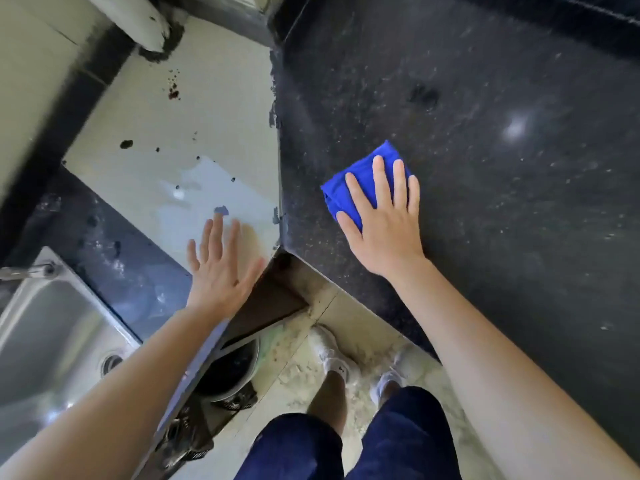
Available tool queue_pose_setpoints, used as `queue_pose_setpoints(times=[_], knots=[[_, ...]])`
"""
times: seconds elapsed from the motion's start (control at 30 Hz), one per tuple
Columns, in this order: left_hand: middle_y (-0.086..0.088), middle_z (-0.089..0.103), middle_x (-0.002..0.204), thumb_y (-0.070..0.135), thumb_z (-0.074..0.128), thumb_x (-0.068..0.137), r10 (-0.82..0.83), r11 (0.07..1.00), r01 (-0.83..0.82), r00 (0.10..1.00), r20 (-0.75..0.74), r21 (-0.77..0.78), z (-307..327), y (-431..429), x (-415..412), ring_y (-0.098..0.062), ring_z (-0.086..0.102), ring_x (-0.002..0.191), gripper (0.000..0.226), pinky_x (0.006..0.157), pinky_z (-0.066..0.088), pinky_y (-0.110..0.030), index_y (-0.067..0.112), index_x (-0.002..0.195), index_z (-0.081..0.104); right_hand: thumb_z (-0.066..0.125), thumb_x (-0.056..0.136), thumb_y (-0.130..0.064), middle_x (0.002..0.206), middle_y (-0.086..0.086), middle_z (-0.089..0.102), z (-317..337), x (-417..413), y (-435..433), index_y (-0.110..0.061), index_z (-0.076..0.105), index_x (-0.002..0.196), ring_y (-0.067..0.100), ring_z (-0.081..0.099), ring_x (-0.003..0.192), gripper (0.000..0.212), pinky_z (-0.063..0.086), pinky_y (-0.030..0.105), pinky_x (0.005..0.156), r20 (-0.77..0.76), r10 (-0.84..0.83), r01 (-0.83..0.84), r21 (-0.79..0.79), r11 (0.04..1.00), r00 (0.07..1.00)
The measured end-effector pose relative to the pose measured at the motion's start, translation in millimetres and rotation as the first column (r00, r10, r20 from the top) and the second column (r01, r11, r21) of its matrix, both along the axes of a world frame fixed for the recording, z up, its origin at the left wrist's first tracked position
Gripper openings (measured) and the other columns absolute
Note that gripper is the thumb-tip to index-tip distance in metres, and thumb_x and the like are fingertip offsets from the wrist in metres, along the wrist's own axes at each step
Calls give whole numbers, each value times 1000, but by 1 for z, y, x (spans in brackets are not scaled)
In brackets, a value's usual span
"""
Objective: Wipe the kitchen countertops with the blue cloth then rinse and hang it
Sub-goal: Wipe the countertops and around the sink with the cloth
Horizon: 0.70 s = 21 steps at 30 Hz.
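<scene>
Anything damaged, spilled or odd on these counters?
Yes. The pale corner surface has chipped dark patches and a reddish-brown spatter near its back. The dark countertop looks dusty, which the right hand is wiping with the blue cloth.

No readable text anywhere (a small mark on one sock [341, 369] is illegible).

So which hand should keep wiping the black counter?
The right hand. It is already pressed flat on the blue cloth on the black counter, while the left hand is empty, over the pale counter by the sink.
</scene>
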<state>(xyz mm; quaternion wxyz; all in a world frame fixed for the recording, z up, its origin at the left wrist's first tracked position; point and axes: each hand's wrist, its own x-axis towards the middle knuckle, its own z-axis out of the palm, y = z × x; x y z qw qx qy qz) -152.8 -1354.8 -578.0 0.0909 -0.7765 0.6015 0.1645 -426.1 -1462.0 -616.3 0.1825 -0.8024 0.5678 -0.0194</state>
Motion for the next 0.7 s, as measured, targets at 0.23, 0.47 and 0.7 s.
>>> queue_pose_setpoints(times=[0.23,0.47,0.7], knots=[[1,-20,166,78,12,88,106,994,-105,994,6,-36,15,-50,113,-14,-24,151,90,121,-16,-50,27,159,-8,14,103,-62,169,16,-3,12,48,43,-28,14,162,43,-7,154,68,3,60,124,-74,113,-107,88,990,991],[-3,-27,164,75,20,93,264,964,-261,958,-113,42,-3,-67,160,-19,-29,149,86,118,-18,-58,29,158,-13,7,100,-63,168,10,-16,18,128,-5,-35,7,161,36,-19,153,67,-6,55,124,-119,179,-160,156,975,977],[-9,-33,161,77,10,92,222,975,-220,970,-103,26,-20,-66,171,-25,-34,147,87,116,-18,-62,26,156,-20,6,98,-65,162,-2,-35,24,162,-38,-43,-10,158,25,-35,148,66,-17,48,121,-207,154,-102,241,965,966]])
